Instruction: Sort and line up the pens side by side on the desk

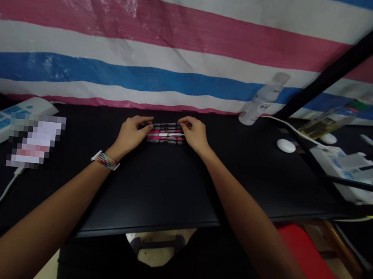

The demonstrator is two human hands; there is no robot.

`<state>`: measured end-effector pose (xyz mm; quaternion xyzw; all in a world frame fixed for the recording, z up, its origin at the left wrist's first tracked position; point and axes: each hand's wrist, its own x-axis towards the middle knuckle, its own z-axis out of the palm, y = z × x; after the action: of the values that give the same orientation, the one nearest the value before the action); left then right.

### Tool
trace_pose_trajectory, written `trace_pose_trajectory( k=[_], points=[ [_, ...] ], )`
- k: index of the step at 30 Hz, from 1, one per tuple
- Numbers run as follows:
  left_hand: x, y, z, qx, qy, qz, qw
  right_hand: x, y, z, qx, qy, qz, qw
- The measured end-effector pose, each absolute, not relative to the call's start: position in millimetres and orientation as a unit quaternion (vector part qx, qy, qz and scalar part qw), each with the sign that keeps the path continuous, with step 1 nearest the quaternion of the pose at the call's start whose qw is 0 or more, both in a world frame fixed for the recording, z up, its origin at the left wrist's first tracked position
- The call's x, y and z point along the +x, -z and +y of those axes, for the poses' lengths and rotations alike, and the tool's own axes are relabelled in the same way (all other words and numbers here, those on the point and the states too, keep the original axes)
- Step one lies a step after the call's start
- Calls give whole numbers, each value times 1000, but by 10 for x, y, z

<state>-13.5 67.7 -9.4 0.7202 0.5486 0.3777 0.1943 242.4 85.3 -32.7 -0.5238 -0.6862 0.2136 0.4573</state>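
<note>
Several pens [166,134] lie side by side in a row on the black table, pointing left to right. Some are dark, some pink or red, and one has a white barrel. My left hand [133,133], with a patterned band at its wrist, is at their left ends, thumb and index finger closed around the tips of the far pens. At the right ends is my right hand [194,133], its bent fingers closed on the far pens' ends. The fingertips partly hide the pen ends.
The black table [168,186] meets a striped plastic sheet [166,82] behind. To the left are a power strip [0,122] and a blurred-out phone-like item [38,141]. A bottle [263,101], a white mouse [286,145] and another power strip [346,174] stand right.
</note>
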Motion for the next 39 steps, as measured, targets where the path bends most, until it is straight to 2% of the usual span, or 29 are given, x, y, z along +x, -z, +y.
trace_pose_trajectory(
  k=[12,39],
  points=[
    [-139,141,715,743,-385,515,187,2424,286,784,-542,-133,-728,398],
    [-101,131,668,726,-391,534,189,2403,233,729,-566,-135,-719,381]
  ],
)
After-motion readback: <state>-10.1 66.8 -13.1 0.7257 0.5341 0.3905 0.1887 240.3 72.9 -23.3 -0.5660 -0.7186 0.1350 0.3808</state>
